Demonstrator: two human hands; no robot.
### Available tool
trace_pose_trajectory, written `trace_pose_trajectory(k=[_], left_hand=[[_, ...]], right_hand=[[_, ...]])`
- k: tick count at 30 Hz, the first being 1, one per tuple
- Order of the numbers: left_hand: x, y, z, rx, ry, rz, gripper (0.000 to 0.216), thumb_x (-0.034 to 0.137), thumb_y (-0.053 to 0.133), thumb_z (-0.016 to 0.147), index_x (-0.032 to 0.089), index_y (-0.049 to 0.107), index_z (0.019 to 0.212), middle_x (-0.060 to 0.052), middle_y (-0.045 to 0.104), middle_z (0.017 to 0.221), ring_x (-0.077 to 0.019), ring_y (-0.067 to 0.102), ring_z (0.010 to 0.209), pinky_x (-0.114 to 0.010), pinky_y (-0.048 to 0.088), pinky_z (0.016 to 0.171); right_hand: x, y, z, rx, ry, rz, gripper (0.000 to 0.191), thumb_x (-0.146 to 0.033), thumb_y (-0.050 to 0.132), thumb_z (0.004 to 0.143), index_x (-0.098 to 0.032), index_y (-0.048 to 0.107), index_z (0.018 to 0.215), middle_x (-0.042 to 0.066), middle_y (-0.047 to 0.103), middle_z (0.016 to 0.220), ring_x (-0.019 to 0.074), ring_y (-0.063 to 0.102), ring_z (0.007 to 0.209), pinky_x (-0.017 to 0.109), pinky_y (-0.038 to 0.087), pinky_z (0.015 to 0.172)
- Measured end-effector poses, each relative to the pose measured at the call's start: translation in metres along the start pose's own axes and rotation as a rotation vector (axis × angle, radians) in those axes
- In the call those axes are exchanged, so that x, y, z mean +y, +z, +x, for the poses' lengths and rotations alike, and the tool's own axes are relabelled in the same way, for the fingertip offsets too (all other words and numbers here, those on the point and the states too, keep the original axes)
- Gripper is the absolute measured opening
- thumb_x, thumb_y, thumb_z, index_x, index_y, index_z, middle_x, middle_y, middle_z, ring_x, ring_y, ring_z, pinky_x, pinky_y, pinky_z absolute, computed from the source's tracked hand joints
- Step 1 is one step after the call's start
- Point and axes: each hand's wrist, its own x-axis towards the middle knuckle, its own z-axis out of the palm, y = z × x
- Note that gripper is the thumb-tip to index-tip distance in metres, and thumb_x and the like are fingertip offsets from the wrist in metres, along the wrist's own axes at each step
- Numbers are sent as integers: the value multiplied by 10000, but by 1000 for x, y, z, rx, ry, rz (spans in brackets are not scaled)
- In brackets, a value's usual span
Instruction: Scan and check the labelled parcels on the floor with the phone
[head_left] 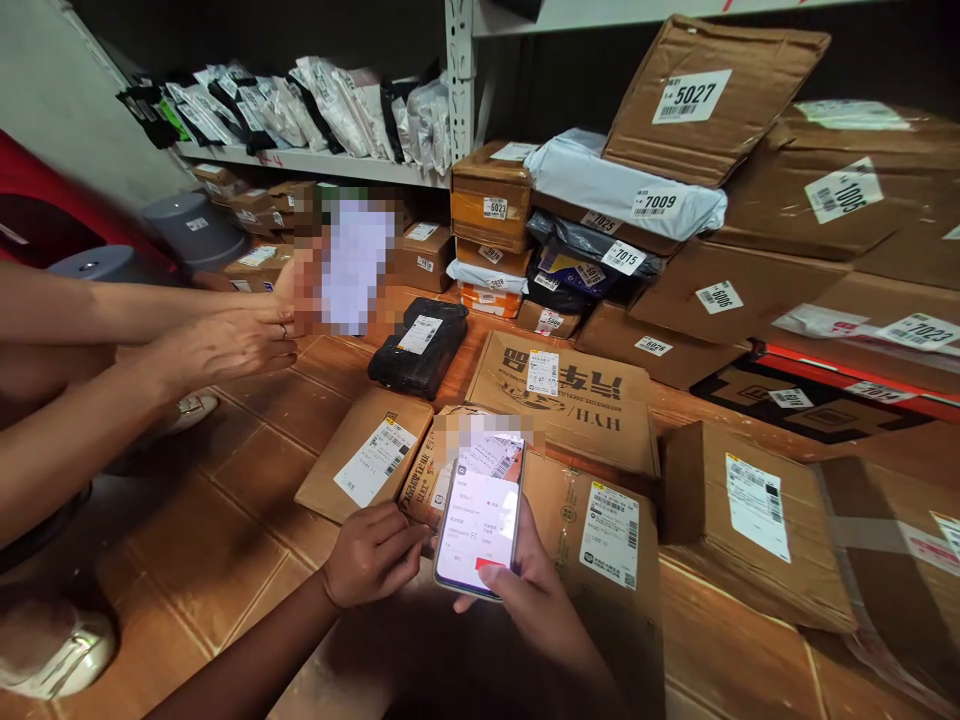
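At the bottom centre of the frame, the right hand [536, 590] holds a phone [480, 520], fingers wrapped behind it and thumb lying across the lower edge of the lit screen. The phone's long axis runs up the frame with a slight lean to the right; its top end points away from the person, towards the parcels, and the screen faces up at the camera. The left hand [373, 553] sits just beside the phone's left edge, fingers curled loosely into a half-closed fist with nothing in it that can be seen.

Beneath and beyond the phone, cardboard boxes [600, 540] with printed labels lie on the tiled floor [225, 540]. A black-wrapped parcel [418, 348] lies further up the frame, its length running up and to the right.

At the left, another person's hands [240, 340] hold a blurred item [349, 265] upright. Numbered parcels [622, 190] are stacked at the upper right, and bagged packets line a shelf [315, 160] at the upper left.
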Motion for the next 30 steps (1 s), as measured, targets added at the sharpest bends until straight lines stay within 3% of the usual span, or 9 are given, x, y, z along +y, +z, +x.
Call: trace_pose_trajectory(k=[9,18,25,30], left_hand=[[-2,0,-1,-4,4,-6,164,109,565,801,156,612,951,-25,600,629,-142,495,558,-266,390,503],[-1,-3,5,2,11,9,160,118,534,811,173,612,939,-16,583,596,-136,490,534,-257,387,485],[-3,-1,2,-8,16,2,148,113,555,807,156,611,937,-19,594,617,-143,482,551,-267,387,495],[-9,1,-5,-45,-92,122,175,148,547,851,149,611,1014,-56,625,757,-175,551,701,-282,458,588]], right_hand=[[0,2,1,3,18,-31,987,-175,586,652,-283,-13,1429,103,626,1157,248,647,850,293,526,482],[0,1,-2,-19,39,-24,1004,-173,588,703,-269,-86,1441,83,665,1054,263,636,917,303,532,519],[2,2,1,2,23,-8,1061,-179,604,664,-307,-107,1441,82,649,1108,251,644,845,300,528,499],[3,0,0,6,29,-25,1039,-172,584,665,-295,-96,1441,67,653,1064,214,620,764,292,521,491]])
